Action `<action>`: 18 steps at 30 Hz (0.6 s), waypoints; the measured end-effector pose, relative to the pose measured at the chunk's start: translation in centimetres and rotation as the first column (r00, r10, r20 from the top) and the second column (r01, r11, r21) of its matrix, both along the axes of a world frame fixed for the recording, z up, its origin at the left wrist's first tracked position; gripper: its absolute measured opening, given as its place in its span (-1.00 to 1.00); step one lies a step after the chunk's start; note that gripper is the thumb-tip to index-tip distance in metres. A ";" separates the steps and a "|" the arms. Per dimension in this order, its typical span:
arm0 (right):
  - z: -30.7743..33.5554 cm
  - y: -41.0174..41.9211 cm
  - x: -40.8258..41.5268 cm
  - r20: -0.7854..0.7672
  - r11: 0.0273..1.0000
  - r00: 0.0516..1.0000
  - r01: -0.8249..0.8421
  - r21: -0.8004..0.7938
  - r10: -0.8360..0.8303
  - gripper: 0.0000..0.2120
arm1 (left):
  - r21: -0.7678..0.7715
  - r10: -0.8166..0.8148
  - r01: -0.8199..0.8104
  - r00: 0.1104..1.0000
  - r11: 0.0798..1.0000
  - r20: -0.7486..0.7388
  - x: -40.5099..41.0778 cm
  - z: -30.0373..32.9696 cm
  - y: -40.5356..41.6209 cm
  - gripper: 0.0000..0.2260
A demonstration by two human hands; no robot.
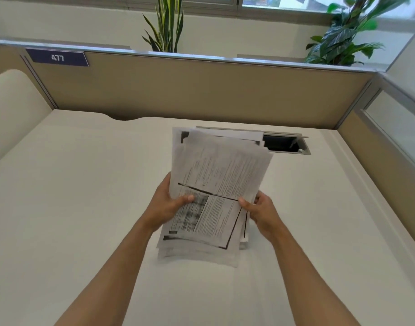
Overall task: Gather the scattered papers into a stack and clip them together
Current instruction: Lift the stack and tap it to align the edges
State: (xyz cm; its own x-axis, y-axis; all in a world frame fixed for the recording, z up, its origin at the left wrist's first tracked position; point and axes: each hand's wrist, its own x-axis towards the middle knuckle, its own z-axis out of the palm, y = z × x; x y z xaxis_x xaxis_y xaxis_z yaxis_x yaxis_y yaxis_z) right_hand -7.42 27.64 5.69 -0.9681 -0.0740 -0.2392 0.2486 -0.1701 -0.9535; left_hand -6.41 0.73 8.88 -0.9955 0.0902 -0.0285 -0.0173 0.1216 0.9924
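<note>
A loose stack of printed papers (218,184) is held up above the white desk (72,196), its sheets fanned and uneven at the top and bottom edges. My left hand (166,205) grips the stack's left edge, thumb on the front sheet. My right hand (260,212) grips the right edge, thumb on the front as well. The stack tilts slightly to the right. No clip shows anywhere in view.
An open cable hatch (284,144) lies in the desk behind the papers. Tan partition panels (201,90) wall the desk at the back and right. A label reading 477 (57,58) hangs at the back left. Plants (169,24) stand beyond.
</note>
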 end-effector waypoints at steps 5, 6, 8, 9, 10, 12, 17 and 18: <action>6.8 -0.7 -0.9 -0.350 0.984 0.929 0.156 0.089 -0.116 -0.70 | -0.074 0.104 -0.127 0.961 0.989 -0.256 -1.9 5.0 1.2 -0.53; 7.9 -1.0 -0.9 -0.399 0.974 0.905 0.203 0.097 -0.148 -0.71 | -0.055 0.138 -0.161 0.944 0.985 -0.300 -2.2 5.8 1.5 -0.52; 9.3 -1.4 -0.7 -0.478 0.960 0.855 0.268 0.079 -0.199 -0.72 | -0.010 0.207 -0.227 0.905 0.974 -0.370 -2.3 7.1 2.1 -0.53; 9.6 -1.6 -0.5 -0.508 0.957 0.836 0.282 0.072 -0.208 -0.69 | 0.007 0.228 -0.245 0.890 0.969 -0.395 -2.3 7.4 2.3 -0.52; 9.5 -1.6 -0.5 -0.526 0.956 0.825 0.285 0.071 -0.207 -0.64 | 0.023 0.237 -0.250 0.880 0.968 -0.413 -2.2 7.5 2.5 -0.49; 8.8 -1.5 -0.2 -0.531 0.957 0.827 0.275 0.096 -0.185 -0.51 | 0.056 0.248 -0.248 0.874 0.967 -0.417 -2.0 6.9 2.5 -0.46; 5.9 -2.3 0.6 -0.439 0.940 0.892 0.235 0.249 -0.106 -0.47 | 0.062 0.266 -0.260 0.902 0.964 -0.341 -0.9 4.2 2.8 -0.44; 5.6 -2.5 0.7 -0.435 0.935 0.891 0.254 0.246 -0.127 -0.48 | 0.065 0.272 -0.266 0.904 0.962 -0.330 -0.7 3.9 3.0 -0.45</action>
State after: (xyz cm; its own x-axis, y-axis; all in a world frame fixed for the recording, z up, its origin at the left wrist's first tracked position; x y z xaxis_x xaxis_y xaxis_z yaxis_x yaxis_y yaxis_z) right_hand -6.72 25.19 11.33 -0.9716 0.1329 0.1957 -0.1797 0.1234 -0.9760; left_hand -7.12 3.70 12.79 -0.9332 -0.1853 0.3080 0.2850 0.1408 0.9481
